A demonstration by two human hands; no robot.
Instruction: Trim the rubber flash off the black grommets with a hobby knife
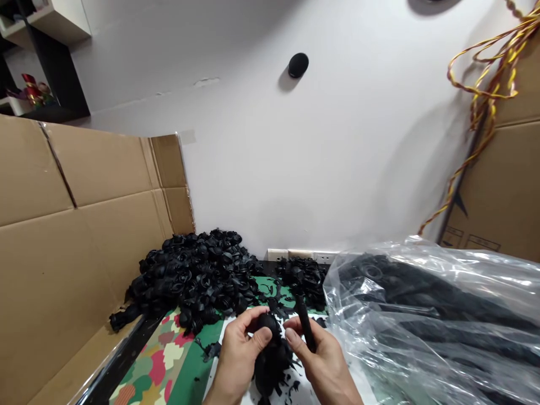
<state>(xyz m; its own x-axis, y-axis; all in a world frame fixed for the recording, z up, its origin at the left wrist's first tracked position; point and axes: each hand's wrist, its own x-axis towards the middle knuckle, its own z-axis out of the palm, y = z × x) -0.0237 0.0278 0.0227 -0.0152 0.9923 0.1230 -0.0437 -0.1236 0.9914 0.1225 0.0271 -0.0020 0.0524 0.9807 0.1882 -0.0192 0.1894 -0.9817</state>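
My left hand pinches a rounded black rubber part with ridges between thumb and fingers. In my right hand is a slim black stick-like tool, gripped upright and slightly tilted, close to the part; its working tip cannot be made out. Below both hands, more black rubber pieces and torn scraps lie on a white sheet.
A large heap of black rubber parts stands at the left, a smaller pile by the wall sockets. A clear plastic bag of black material fills the right. Cardboard walls the left side.
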